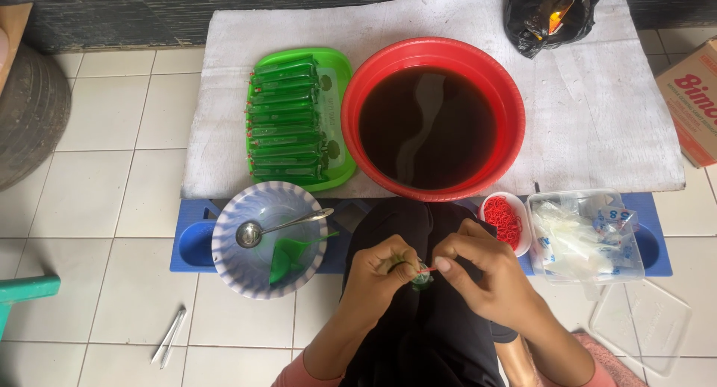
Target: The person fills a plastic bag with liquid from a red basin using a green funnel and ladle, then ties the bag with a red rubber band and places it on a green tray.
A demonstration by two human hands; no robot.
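Green liquid is showing through the small plastic pouch that both hands are working over the lap, at the six o'clock position below the red basin. The left hand is closing around the pouch, fingers curled tight on its twisted neck. The right hand is pinching a thin red rubber band between thumb and forefinger and drawing it taut against the neck; its other fingers are lying loosely folded.

Judgement on the step: the band is being wound at the neck, and the seal is looking dependent on the left hand keeping the twist pinched while the right keeps the band stretched and close to the liquid line. Slack in either grip would likely be letting the neck unwind or leak.

Surroundings: the basin is holding dark liquid, at twelve o'clock from the hands. A green tray of finished green packs is sitting at eleven o'clock, touching the basin's left side. A pale patterned bowl with a metal ladle and a green funnel is lying at nine o'clock. A small dish of red bands is standing at two o'clock, just beside a clear box of empty bags.
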